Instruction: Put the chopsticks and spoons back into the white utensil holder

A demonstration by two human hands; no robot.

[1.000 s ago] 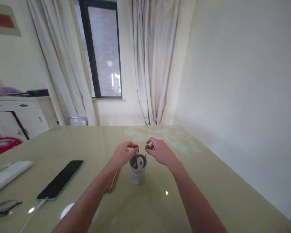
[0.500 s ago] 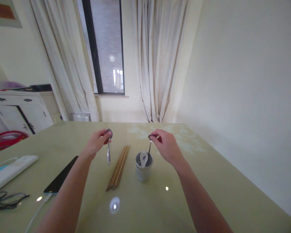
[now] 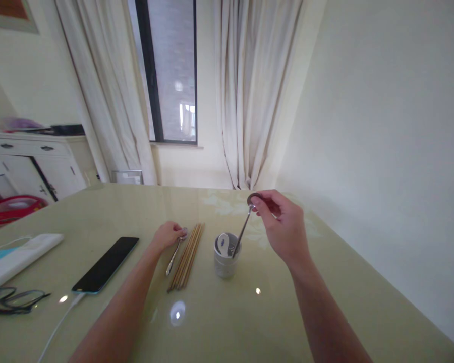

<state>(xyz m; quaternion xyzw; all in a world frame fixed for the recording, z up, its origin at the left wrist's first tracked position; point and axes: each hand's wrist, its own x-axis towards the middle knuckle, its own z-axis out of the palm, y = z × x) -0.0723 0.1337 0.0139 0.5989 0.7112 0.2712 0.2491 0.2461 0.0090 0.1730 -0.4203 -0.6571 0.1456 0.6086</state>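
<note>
At the table's middle, my left hand pinches the bowl of a metal spoon, whose patterned handle points toward me beside a bundle of wooden chopsticks. My right hand is closed on the bowl of a second metal spoon. This one slants with its handle end over the inside of a grey-white utensil cup. A white ceramic spoon with a blue mark stands in the cup, bowl up. Holes show in the cup's inner part.
A black phone on a white cable lies left of my left forearm. Farther left are a white power strip and dark-framed glasses. The glossy green table reaches toward the curtains and the right wall.
My left hand has lowered its spoon to the table beside the chopsticks. My right hand has lifted its spoon up and right, drawing most of it out of the cup.
</note>
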